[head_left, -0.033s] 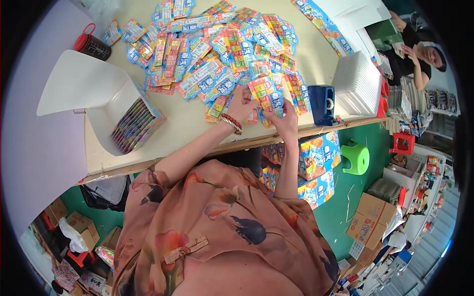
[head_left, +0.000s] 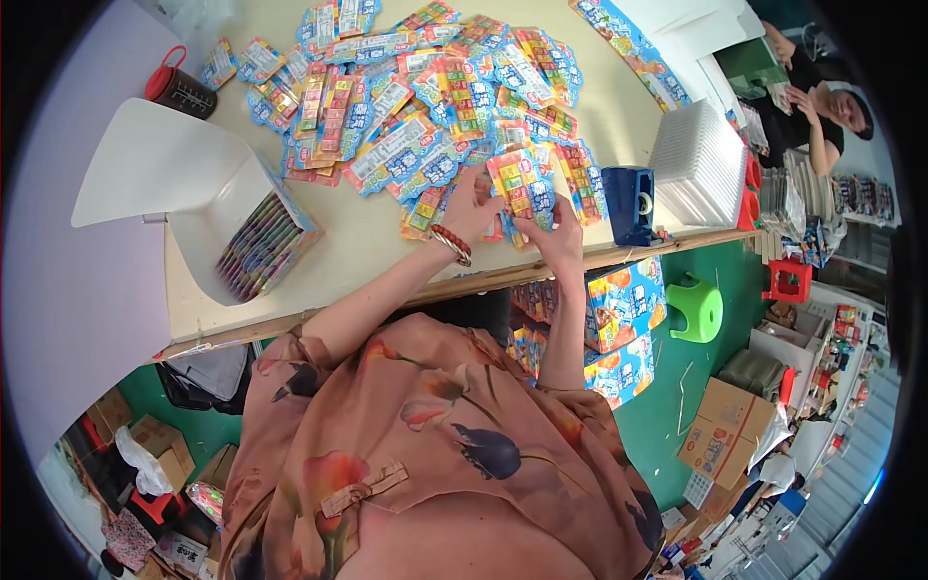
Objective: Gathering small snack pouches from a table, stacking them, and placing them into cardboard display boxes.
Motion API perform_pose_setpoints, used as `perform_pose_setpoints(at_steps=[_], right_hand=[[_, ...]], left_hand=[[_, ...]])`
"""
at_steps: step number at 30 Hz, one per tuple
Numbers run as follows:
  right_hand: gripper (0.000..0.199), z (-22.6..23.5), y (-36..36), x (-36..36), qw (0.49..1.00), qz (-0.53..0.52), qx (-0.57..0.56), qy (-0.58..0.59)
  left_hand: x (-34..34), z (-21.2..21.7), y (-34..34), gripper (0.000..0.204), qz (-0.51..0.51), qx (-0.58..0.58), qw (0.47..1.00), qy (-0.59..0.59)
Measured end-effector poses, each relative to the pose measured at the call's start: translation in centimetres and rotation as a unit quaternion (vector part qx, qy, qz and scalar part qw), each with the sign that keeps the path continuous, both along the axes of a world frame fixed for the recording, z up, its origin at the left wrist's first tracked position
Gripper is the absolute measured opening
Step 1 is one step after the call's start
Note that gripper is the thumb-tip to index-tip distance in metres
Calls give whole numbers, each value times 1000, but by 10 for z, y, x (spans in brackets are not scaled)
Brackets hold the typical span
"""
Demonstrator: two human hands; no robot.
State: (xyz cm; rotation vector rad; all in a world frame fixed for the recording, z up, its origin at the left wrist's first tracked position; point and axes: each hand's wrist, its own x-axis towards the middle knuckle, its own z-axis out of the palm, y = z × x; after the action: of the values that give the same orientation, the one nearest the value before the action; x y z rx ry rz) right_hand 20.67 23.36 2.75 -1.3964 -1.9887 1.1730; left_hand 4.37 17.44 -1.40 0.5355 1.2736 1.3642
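Note:
Just in front of the heap, a colourful candy blister card (head_left: pixel 522 186) with a blue wavy edge is held up, tilted. My right hand (head_left: pixel 561 240) grips its lower right edge between thumb and fingers. At its left edge my left hand (head_left: pixel 471 208) has its fingers curled against the card; their tips are partly hidden. A beaded bracelet (head_left: pixel 452 244) circles my left wrist. Beyond both hands spreads a loose heap of similar candy cards (head_left: pixel 396 150), some face up, others showing their backs. An open white display box (head_left: pixel 184 217) to the left holds a row of upright packs (head_left: pixel 259 253).
A blue tape dispenser (head_left: pixel 630 205) and stacked clear plastic trays (head_left: pixel 698 159) stand at right on the table (head_left: pixel 362 232). A dark bottle with a red lid (head_left: pixel 181 92) is at far left. Printed boxes (head_left: pixel 626 304) and a green stool (head_left: pixel 696 307) are below. A co-worker (head_left: pixel 822 111) is at upper right.

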Motion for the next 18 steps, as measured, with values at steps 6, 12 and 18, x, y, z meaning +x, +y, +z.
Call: perform_pose_setpoints(at_steps=[6, 12, 18], right_hand=[[40, -13, -14, -8, 930, -67, -254, 259], [13, -6, 4, 20, 959, -4, -183, 218], [8, 44, -16, -4, 964, 242, -83, 76]], left_hand=[[4, -13, -17, 72, 49, -6, 977, 206], [-37, 35, -37, 34, 45, -23, 985, 164], [-72, 74, -82, 19, -40, 33, 918, 394]])
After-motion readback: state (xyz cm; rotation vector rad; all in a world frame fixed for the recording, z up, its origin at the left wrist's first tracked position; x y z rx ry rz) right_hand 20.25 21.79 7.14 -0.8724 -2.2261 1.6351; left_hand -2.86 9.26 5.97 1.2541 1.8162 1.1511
